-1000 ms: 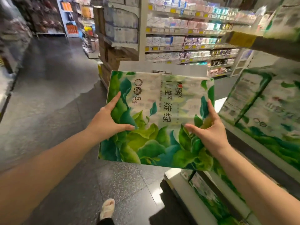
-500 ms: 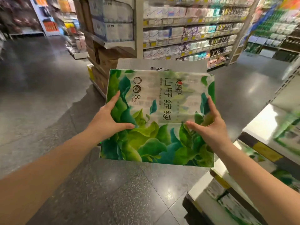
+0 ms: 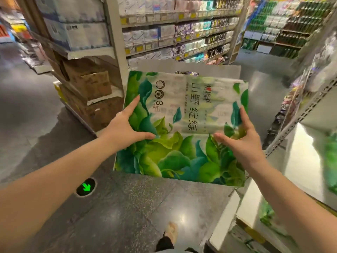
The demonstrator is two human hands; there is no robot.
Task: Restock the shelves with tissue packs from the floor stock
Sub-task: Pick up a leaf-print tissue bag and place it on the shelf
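You stand in a shop aisle on a dark, glossy speckled floor (image 3: pixel 127 212), with a round green arrow light (image 3: pixel 85 187) set into it near your left forearm. Ahead, long shelves (image 3: pixel 182 33) carry rows of small wrapped packs with yellow price tags, and at their near end brown cardboard boxes (image 3: pixel 91 95) are stacked under bulk wrapped bundles. On your right a pale metal shelf (image 3: pixel 300 157) with a perforated upright juts close to your right arm, blurred green packs lying on and below it. One foot (image 3: pixel 171 232) shows on the floor below.

You hold the tissue pack (image 3: pixel 182 128) up in front of you, above the floor, tilted with its printed face toward you. Your left hand (image 3: pixel 125 128) grips its left edge, thumb laid across the front and forefinger stretched up along the side. Your right hand (image 3: pixel 240 137) grips the right edge the same way, thumb on the front, fingers curled round the side. Both arms reach forward, bare.

The pack is a broad, flat rectangle in shiny, slightly crinkled plastic film, printed with green and teal leaves and dark characters.
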